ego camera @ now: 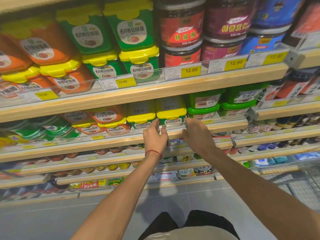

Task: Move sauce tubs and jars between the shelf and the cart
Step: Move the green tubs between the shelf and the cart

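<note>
Both hands flank the yellow-lidded green tub (170, 112) at the front of the shelf (216, 126), L hand (155, 135) at its left corner, R hand (197, 134) at its right, prob. to lift it level. Actual grip: too blurry, can't tell. Cart (307, 181) is at my right, contents out of view.

The wooden shelf (112, 142) carries yellow-lidded green tubs (170, 110), orange tubs (107, 116) and green-lidded tubs (202, 111).
</note>
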Motion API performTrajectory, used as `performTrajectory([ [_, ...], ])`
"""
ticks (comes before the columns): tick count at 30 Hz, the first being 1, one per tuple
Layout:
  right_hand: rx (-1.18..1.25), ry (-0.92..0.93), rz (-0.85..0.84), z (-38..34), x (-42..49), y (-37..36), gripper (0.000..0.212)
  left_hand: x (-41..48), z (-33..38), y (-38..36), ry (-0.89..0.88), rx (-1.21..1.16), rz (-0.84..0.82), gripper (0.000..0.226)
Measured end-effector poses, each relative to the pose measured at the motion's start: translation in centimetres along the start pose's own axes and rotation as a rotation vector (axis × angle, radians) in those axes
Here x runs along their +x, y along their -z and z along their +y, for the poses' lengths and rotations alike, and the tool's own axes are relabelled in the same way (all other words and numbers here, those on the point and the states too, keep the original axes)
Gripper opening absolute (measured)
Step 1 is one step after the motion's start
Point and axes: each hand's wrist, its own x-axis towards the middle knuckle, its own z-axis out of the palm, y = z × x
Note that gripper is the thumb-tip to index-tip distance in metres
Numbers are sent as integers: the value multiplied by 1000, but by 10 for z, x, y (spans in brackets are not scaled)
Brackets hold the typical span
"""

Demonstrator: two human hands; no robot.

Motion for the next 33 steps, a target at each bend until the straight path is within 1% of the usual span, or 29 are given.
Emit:
performTrajectory([
  [2,-7,30,-21,0,-10,12,29,-8,1,6,-38,12,-1,39],
  [5,-34,12,-27,-2,-23,31,36,-16,3,14,-119,88,-105,37],
  [7,-78,8,14,-3,-37,39,35,-20,1,17,-241,196,-184,34],
  [9,-122,8,76,-4,-54,45,31,-24,1,19,-391,312,-227,28],
  [11,-167,-29,115,-5,-76,49,30,-29,6,21,-471,412,-258,24],
  [14,-238,-104,137,-6,-108,57,32,-42,12,21,-606,485,-317,37],
  [16,-271,-170,117,-5,-129,61,32,-52,14,19,-716,501,-352,47],
  [17,-291,-189,109,-5,-140,63,31,-57,14,16,-764,512,-371,48],
  [20,-335,-257,116,6,-178,70,33,-75,23,1,-898,536,-418,44],
  [22,-366,-320,102,18,-200,76,36,-87,34,-13,-946,539,-459,44],
  [27,-343,-458,147,64,-247,100,39,-127,75,-55,-1041,547,-554,55],
  [29,-356,-494,166,94,-264,112,39,-147,96,-78,-1083,559,-574,54],
  [33,-365,-566,233,161,-295,150,33,-189,145,-137,-1124,568,-588,48],
])
